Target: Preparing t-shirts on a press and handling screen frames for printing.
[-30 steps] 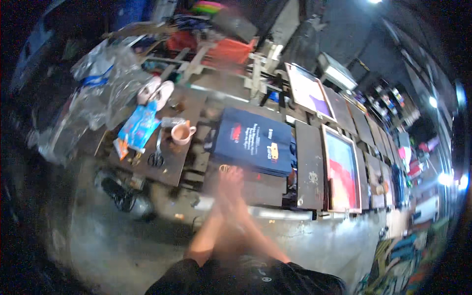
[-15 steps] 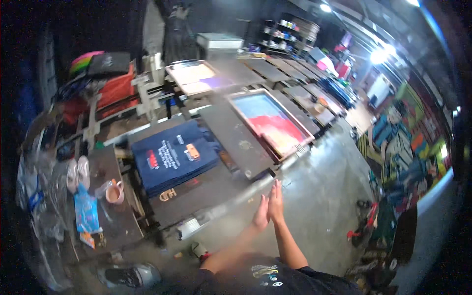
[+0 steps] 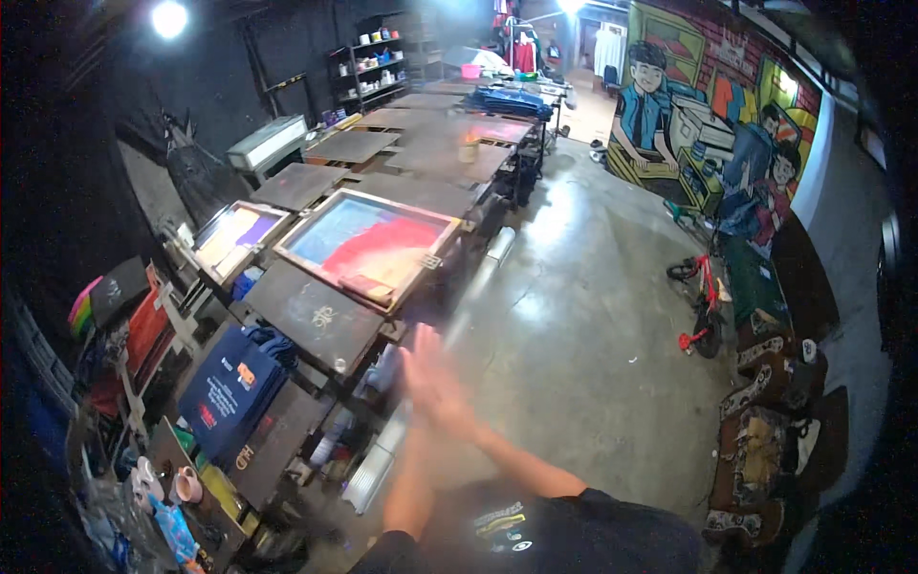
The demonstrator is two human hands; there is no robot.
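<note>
My left hand (image 3: 412,375) and my right hand (image 3: 444,398) are pressed palm to palm in front of me, fingers stretched out and nothing visible between them. Motion blurs both, and the right hand partly covers the left. They hang beside the dark print board (image 3: 320,316), at the aisle edge of the work tables. Just beyond lies a wood-framed printing screen (image 3: 330,224) with red and orange ink spread over its pale blue mesh. A stack of folded navy printed cloth (image 3: 218,407) rests to the left of my hands.
A second framed screen (image 3: 229,239) with purple ink lies farther left. A pink mug (image 3: 188,485) stands at the lower left. Across the concrete floor (image 3: 574,383), a small red bicycle (image 3: 706,306) and a patterned sofa (image 3: 760,450) line the right side, near a painted mural (image 3: 703,115).
My view has swung to the right, bringing the aisle, bicycle and mural further in. My hands stay pressed together and now sit left of the picture's middle.
</note>
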